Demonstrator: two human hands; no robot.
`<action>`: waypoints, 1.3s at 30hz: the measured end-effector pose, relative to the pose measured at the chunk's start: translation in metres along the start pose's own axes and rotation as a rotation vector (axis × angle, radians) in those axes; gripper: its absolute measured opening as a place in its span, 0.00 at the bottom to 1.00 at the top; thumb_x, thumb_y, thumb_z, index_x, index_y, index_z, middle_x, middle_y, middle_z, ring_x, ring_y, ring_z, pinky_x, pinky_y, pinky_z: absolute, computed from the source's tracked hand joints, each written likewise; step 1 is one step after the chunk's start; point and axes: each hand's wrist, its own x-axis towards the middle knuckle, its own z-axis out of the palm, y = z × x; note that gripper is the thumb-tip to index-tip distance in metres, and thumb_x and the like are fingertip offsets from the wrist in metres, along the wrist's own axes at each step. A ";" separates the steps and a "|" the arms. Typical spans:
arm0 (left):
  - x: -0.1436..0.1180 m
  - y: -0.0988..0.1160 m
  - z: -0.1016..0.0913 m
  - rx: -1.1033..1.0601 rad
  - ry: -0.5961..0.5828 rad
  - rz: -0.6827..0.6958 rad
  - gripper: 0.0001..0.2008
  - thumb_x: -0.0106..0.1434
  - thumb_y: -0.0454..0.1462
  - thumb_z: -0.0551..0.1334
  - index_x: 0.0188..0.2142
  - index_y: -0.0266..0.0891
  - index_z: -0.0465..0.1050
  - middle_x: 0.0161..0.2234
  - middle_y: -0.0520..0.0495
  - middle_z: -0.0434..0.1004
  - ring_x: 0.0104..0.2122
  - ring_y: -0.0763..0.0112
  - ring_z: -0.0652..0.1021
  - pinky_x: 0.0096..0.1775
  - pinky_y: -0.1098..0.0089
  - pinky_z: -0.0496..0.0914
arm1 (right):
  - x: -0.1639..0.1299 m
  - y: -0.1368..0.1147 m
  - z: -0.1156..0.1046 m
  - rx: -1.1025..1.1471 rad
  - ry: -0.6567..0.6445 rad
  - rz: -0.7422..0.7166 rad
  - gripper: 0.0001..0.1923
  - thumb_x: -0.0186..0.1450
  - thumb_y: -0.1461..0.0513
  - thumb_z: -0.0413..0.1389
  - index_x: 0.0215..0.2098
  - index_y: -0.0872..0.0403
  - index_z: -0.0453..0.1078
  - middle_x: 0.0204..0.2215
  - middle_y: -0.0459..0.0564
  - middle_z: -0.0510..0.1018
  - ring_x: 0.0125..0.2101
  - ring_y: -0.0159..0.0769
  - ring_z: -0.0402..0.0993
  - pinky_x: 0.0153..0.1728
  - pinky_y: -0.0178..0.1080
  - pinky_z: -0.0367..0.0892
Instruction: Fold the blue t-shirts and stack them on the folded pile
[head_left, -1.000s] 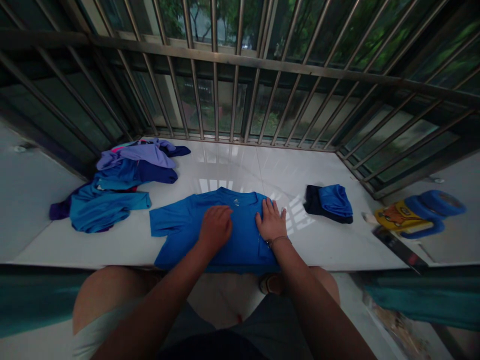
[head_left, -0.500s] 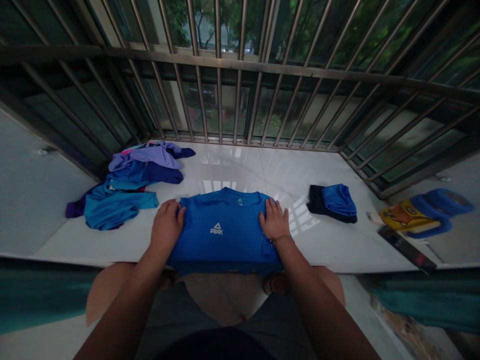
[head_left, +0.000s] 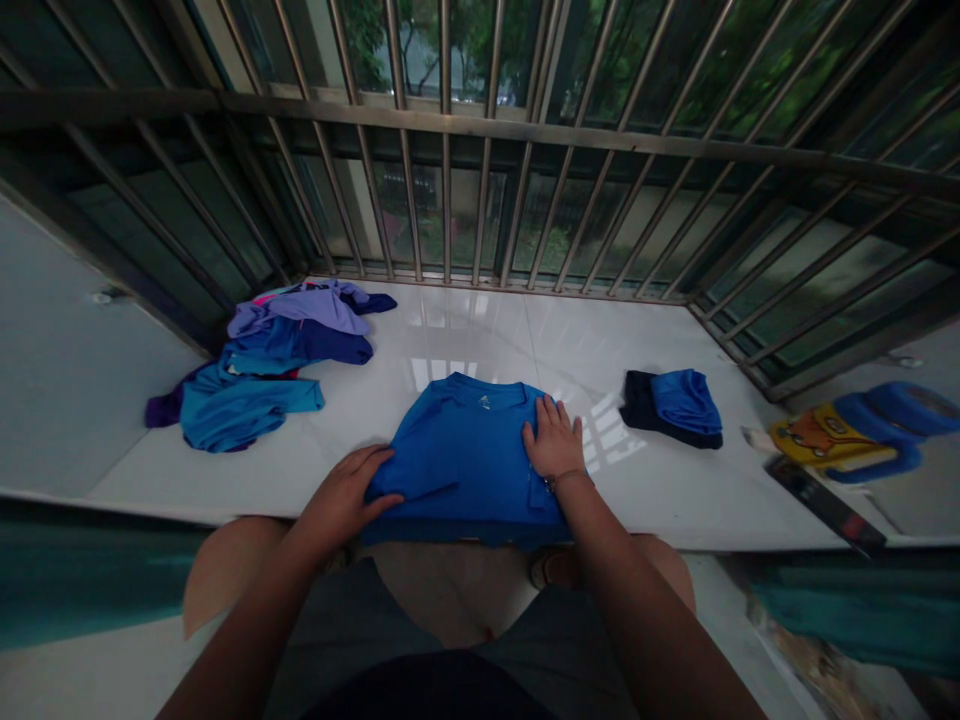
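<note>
Both hands [head_left: 555, 442] press the blue shirt [head_left: 465, 460] at the ledge [head_left: 675, 500] edge.

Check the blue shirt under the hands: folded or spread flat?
Partly folded. The blue shirt shows no sleeves sticking out; the left hand presses a folded-in flap, the right hand its other edge.
</note>
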 end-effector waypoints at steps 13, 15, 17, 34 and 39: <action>-0.001 -0.024 -0.015 -0.074 -0.001 0.002 0.26 0.74 0.60 0.63 0.58 0.49 0.86 0.68 0.40 0.82 0.66 0.46 0.81 0.70 0.47 0.75 | -0.001 -0.001 0.000 -0.005 0.003 0.010 0.38 0.84 0.50 0.39 0.86 0.56 0.50 0.86 0.56 0.48 0.84 0.53 0.43 0.81 0.66 0.42; 0.003 -0.019 -0.014 -0.041 0.031 -0.028 0.26 0.76 0.59 0.60 0.57 0.48 0.86 0.67 0.39 0.82 0.67 0.46 0.80 0.71 0.46 0.73 | -0.001 -0.001 -0.001 -0.003 -0.004 0.011 0.38 0.84 0.50 0.39 0.86 0.56 0.50 0.86 0.56 0.48 0.84 0.52 0.43 0.81 0.66 0.43; 0.013 -0.010 -0.012 0.007 0.074 -0.038 0.26 0.79 0.56 0.56 0.58 0.45 0.85 0.67 0.37 0.82 0.68 0.46 0.79 0.73 0.44 0.71 | -0.001 -0.002 -0.002 0.001 -0.009 0.013 0.38 0.84 0.50 0.39 0.86 0.56 0.50 0.86 0.56 0.48 0.84 0.53 0.43 0.81 0.66 0.42; 0.113 0.053 0.044 0.299 -0.012 -0.195 0.35 0.83 0.51 0.49 0.83 0.42 0.59 0.83 0.40 0.55 0.81 0.43 0.59 0.78 0.35 0.56 | -0.002 -0.002 -0.002 0.040 0.006 0.014 0.38 0.83 0.50 0.41 0.86 0.55 0.50 0.86 0.53 0.49 0.84 0.52 0.43 0.81 0.67 0.41; 0.112 0.052 0.044 0.300 -0.015 -0.180 0.36 0.83 0.52 0.50 0.83 0.42 0.59 0.84 0.41 0.53 0.82 0.41 0.57 0.78 0.34 0.55 | -0.002 -0.001 -0.001 0.028 0.003 0.016 0.38 0.83 0.50 0.41 0.86 0.55 0.50 0.86 0.54 0.48 0.84 0.53 0.43 0.81 0.67 0.41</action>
